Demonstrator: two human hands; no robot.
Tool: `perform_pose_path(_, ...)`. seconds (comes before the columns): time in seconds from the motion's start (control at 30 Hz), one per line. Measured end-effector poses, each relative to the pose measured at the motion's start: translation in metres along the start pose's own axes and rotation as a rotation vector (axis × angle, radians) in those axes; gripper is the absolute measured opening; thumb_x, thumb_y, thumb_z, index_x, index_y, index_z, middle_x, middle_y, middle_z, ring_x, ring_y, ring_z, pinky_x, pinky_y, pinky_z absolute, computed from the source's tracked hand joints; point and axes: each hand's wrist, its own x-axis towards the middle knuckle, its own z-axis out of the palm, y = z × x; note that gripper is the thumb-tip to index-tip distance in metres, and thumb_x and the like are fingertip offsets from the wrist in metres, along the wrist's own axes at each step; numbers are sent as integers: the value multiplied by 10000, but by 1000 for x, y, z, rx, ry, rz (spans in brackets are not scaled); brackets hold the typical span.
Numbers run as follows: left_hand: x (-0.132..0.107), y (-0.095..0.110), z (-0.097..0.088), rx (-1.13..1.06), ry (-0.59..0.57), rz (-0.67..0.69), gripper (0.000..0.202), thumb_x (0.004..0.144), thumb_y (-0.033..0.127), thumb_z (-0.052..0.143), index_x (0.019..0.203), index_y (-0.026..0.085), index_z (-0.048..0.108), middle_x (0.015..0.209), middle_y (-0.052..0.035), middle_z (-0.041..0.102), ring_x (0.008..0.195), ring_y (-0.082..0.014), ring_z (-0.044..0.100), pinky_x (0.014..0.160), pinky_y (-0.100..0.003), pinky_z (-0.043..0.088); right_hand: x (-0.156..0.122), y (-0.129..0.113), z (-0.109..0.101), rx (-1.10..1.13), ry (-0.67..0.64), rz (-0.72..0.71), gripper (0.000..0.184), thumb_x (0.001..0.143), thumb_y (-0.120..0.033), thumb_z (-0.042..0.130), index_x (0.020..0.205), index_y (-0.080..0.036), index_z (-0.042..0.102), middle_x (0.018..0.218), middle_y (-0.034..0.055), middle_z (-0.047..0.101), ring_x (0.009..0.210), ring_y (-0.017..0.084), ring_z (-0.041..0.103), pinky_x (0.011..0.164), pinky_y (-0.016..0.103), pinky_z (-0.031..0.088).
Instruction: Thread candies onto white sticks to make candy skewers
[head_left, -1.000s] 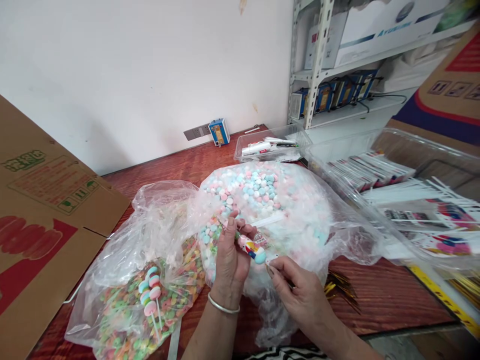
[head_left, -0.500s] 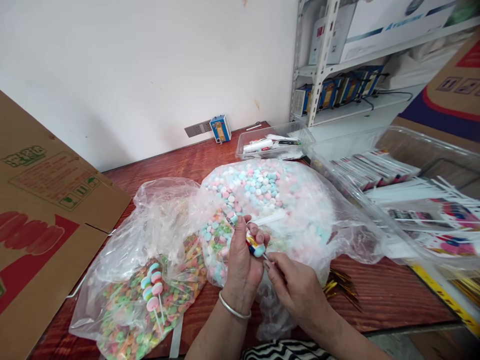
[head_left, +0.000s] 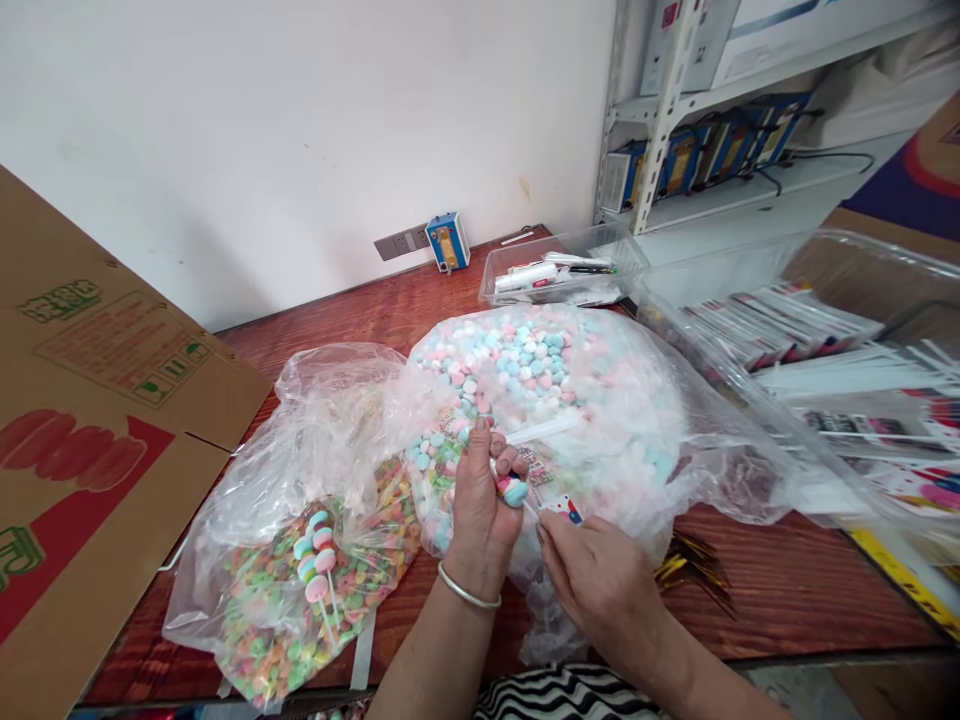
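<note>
My left hand (head_left: 486, 495), a silver bangle on its wrist, is wrapped round a candy skewer (head_left: 515, 492). The skewer's pastel blue end pokes out below the fingers, and the rest is mostly hidden in the palm. Thumb and fingers of my right hand (head_left: 600, 575) pinch the thin white stick below the candy. Beyond the hands lies a clear bag of pastel button candies (head_left: 536, 355). To the left is a bag of coloured ring gummies (head_left: 277, 610), with finished candy skewers (head_left: 315, 560) lying on top. A printed clear wrapper (head_left: 566, 508) shows just past my right fingers.
A cardboard box (head_left: 112, 400) stands at left. Behind is a clear tray (head_left: 517, 290) with pens, beside a small blue device (head_left: 448, 243). A larger clear bin (head_left: 720, 370) at right holds printed wrappers and white sticks. Gold twist ties (head_left: 694, 570) lie near my right wrist.
My right hand has moved slightly down along the stick, away from the candy. The printed wrapper now shows between my hands. The whole view has shifted a little.
</note>
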Motion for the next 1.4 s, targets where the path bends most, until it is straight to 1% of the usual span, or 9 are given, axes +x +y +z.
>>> perform_pose_path(0.13, -9, -15, -1, 59, 1, -54, 181, 835, 267, 705, 894, 151, 579, 603, 89, 427, 426, -9, 388, 464, -138, 418, 4, 2, 2, 6, 11, 31, 225, 967, -99, 392, 860, -146, 585, 591, 21, 589, 516, 162, 500, 533, 312, 331)
perform_pose_path(0.3, -8, -14, -10, 169, -34, 20, 350, 818, 420, 696, 1037, 162, 605, 874, -28, 633, 755, -130, 645, 783, -300, 548, 3, 6, -4, -22, 39, 69, 198, 977, -126, 409, 891, -147, 585, 569, 1, 568, 505, 151, 494, 535, 300, 332)
perform_pose_path(0.37, -8, -11, -19, 320, -22, 149, 401, 814, 428, 699, 1128, 202, 593, 1075, -67, 643, 919, -161, 654, 847, -308, 528, 2, 7, -6, -66, 43, 80, 173, 977, -139, 438, 903, -141, 595, 551, -7, 555, 490, 146, 485, 531, 301, 320)
perform_pose_path(0.43, -11, -10, -28, 558, 20, 375, 435, 786, 358, 741, 1176, 242, 589, 1180, -70, 621, 1020, -163, 626, 899, -293, 499, 1, 9, -6, -123, 35, 88, 148, 975, -154, 467, 928, -131, 606, 541, -11, 550, 480, 143, 482, 528, 308, 305)
perform_pose_path(0.5, -16, -8, -37, 839, 3, 574, 390, 751, 275, 773, 1118, 250, 644, 1146, -62, 639, 1043, -178, 605, 943, -307, 474, 0, 12, -6, -161, 22, 79, 128, 969, -159, 492, 943, -119, 610, 549, -8, 562, 474, 141, 486, 533, 317, 299)
perform_pose_path(0.6, -25, -5, -41, 1099, -93, 681, 227, 722, 193, 779, 940, 241, 741, 982, -66, 697, 980, -211, 615, 966, -332, 455, -2, 14, -4, -172, -9, 55, 121, 966, -154, 502, 959, -105, 613, 566, -2, 580, 482, 141, 502, 553, 327, 306)
perform_pose_path(1.03, -26, 4, -41, 1349, -136, 812, 226, 773, 138, 691, 933, 280, 764, 896, -53, 733, 851, -205, 639, 847, -296, 460, -6, 14, -5, -176, -41, 15, 125, 954, -142, 529, 1018, -80, 616, 555, -11, 568, 494, 138, 506, 570, 330, 321)
perform_pose_path(1.23, -25, 6, -37, 1242, -76, 768, 146, 718, 131, 741, 800, 250, 762, 791, -48, 699, 783, -184, 610, 797, -257, 461, -3, 14, -6, -168, -21, 19, 142, 954, -146, 517, 1040, -81, 611, 567, -4, 589, 495, 137, 511, 565, 327, 327)
perform_pose_path(1.4, -26, 9, -36, 1314, -184, 728, 214, 781, 157, 692, 936, 284, 766, 908, -56, 736, 845, -208, 633, 831, -297, 475, -5, 14, -6, -160, -36, 21, 109, 953, -138, 519, 1000, -96, 607, 568, -10, 582, 497, 132, 510, 574, 327, 330)
